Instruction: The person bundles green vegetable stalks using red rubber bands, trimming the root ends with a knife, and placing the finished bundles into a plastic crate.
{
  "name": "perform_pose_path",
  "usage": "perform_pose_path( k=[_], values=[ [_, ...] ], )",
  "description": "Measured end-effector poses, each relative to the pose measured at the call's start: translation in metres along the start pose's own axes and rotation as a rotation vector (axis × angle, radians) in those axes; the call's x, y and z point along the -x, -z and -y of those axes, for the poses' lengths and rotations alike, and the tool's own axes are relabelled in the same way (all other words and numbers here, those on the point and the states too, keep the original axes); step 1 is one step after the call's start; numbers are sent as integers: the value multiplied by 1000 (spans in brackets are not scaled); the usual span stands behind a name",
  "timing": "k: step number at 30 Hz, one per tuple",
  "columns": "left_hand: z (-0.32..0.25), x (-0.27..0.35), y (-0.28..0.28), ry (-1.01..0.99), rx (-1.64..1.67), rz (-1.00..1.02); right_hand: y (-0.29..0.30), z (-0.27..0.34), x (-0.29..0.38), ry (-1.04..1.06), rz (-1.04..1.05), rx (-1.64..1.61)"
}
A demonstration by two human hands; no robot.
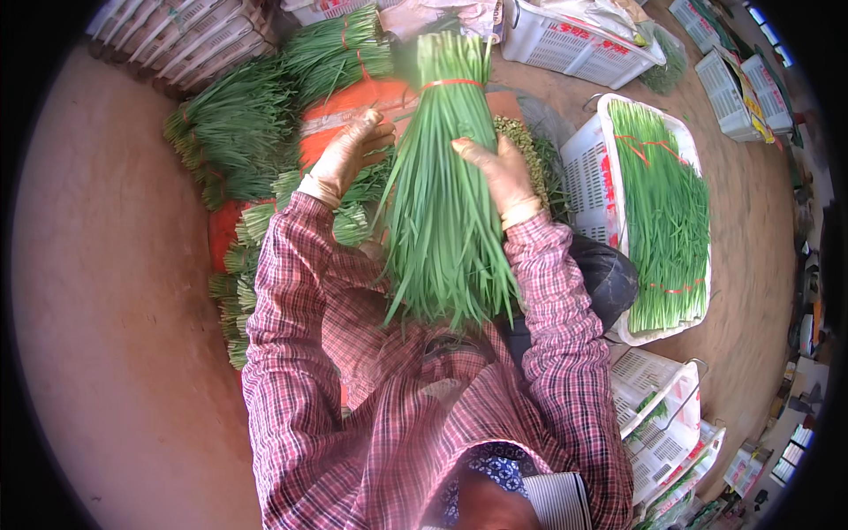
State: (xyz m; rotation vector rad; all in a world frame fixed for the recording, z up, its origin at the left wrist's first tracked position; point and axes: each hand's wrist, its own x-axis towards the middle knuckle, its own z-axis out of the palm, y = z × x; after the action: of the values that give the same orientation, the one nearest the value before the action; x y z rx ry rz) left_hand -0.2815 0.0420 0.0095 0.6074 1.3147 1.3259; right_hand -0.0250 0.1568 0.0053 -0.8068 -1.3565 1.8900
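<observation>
A large bundle of green Chinese chives (447, 199) is in front of my chest, its pale cut ends pointing away from me and its leaf tips hanging towards my lap. A red band (453, 83) circles it near the cut ends. My right hand (505, 173), in a thin pale glove, grips the bundle's right side with the thumb over the leaves. My left hand (351, 158), gloved too, is held up to the left of the bundle, apart from it, fingers spread and nothing in them.
Banded chive bundles (232, 126) lie at the far left on an orange-red surface (331, 126). To my right stands a white plastic crate (586, 185) full of chives. Stacked crates (192, 40) rise at the back left, and more crates (662, 397) sit at the lower right.
</observation>
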Motion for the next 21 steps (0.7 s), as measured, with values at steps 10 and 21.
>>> perform_pose_path(
  k=[10, 21],
  values=[
    [-45, 11, -86, -487, -36, -107, -50, 14, 53, 438, -7, 790],
    [-9, -38, -64, -510, -959, 251, 70, -113, 106, -325, -20, 1552]
  ],
)
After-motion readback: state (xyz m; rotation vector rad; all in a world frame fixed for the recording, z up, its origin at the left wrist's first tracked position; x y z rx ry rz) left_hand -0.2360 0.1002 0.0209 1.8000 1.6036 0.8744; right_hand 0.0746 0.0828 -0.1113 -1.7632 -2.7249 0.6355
